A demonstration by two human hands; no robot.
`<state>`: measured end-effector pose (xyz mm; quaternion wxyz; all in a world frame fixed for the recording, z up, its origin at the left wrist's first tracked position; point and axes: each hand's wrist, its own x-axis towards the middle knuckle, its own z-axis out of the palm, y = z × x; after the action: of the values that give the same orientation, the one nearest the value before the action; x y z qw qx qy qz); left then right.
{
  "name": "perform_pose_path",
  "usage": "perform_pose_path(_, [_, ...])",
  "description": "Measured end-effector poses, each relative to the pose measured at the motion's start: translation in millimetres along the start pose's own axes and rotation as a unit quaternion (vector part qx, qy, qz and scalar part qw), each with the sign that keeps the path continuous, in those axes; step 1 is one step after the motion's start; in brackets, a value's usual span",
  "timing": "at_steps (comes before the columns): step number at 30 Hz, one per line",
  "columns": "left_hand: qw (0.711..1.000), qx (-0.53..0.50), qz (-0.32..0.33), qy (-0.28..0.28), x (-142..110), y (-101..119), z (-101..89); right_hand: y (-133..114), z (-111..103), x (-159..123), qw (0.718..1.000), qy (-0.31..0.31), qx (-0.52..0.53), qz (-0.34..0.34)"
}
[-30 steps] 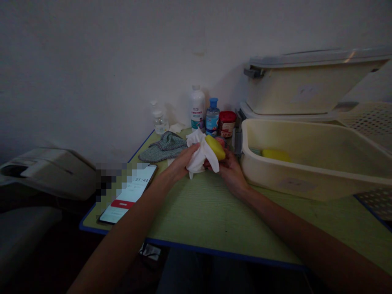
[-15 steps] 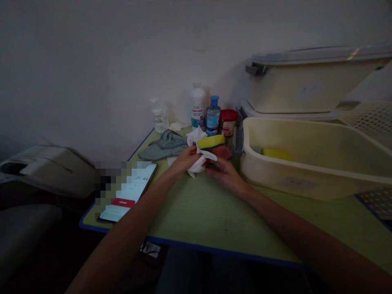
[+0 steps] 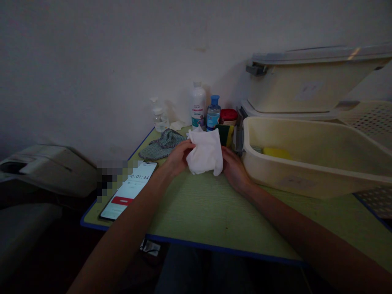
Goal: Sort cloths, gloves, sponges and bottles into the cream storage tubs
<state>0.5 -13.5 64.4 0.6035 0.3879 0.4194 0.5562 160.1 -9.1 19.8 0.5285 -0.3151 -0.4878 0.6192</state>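
Observation:
A white tissue (image 3: 204,152), spread to a rough square, hangs between my two hands just over the table. My left hand (image 3: 179,157) is closed on its left edge, thumb on top. My right hand (image 3: 235,168) grips the right edge, its fingers partly hidden behind the tissue. A green and yellow scouring sponge (image 3: 226,135) shows behind the tissue's upper right corner, largely covered; whether it touches my right hand I cannot tell. To the left of the tissue lies a crumpled grey-green checked cloth (image 3: 163,145).
A cream basin (image 3: 306,171) holding a yellow sponge (image 3: 277,153) stands at right, with a lidded bin (image 3: 290,87) behind. A white bottle (image 3: 197,106), blue-capped bottle (image 3: 213,114), red-lidded jar (image 3: 228,116) and small clear bottles (image 3: 159,120) line the wall. A phone (image 3: 130,190) lies left.
The tissue has gone from a crumpled bunch to a spread sheet, and my hands have moved apart. The sponge now shows its green side, farther right. The reddish thing beneath it is hidden.

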Motion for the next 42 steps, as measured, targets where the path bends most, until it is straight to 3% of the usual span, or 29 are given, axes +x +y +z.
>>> perform_pose_path(6, [0.998, -0.043, 0.029, -0.028, -7, 9, 0.9, -12, 5, -10, 0.997, -0.073, 0.025, -0.014])
perform_pose_path(9, [0.999, -0.023, 0.022, -0.031, -3, 7, 0.3, -14, 5, -16, 0.992, -0.119, 0.023, 0.04])
perform_pose_path(11, [0.999, 0.025, -0.001, -0.027, 1, 2, -0.3, -12, 6, -18, 0.991, -0.117, 0.008, 0.063])
perform_pose_path(16, [0.965, 0.242, 0.028, 0.098, 9, -7, -6.4, -1, 6, -13, 0.989, -0.046, -0.138, -0.007])
perform_pose_path(18, [0.917, 0.362, 0.094, 0.135, 7, -6, -11.9, 1, 5, -13, 0.972, -0.034, -0.224, -0.061])
perform_pose_path(19, [0.872, 0.447, 0.132, 0.152, 5, -5, -15.2, 1, 5, -15, 0.959, -0.032, -0.268, -0.087])
perform_pose_path(21, [0.749, 0.611, 0.183, 0.182, 0, -1, -22.4, -2, 6, -20, 0.924, -0.038, -0.363, -0.114])
perform_pose_path(23, [0.661, 0.709, 0.159, 0.185, -4, 1, -29.6, -6, 7, -26, 0.881, -0.054, -0.458, -0.106])
perform_pose_path(25, [0.634, 0.751, 0.098, 0.155, -6, 1, -36.0, -10, 9, -32, 0.838, -0.077, -0.532, -0.097])
perform_pose_path(29, [0.641, 0.758, 0.053, 0.11, -3, -4, -42.5, -13, 12, -35, 0.798, -0.108, -0.582, -0.111])
perform_pose_path(34, [0.657, 0.731, 0.1, 0.155, 2, 4, -42.8, -12, 12, -31, 0.808, -0.103, -0.571, -0.101])
perform_pose_path(37, [0.68, 0.688, 0.158, 0.196, 9, 26, -40.9, -12, 10, -29, 0.832, -0.085, -0.541, -0.088])
perform_pose_path(42, [0.721, 0.624, 0.236, 0.186, 29, 85, -29.1, -9, 7, -26, 0.857, -0.075, -0.499, -0.102])
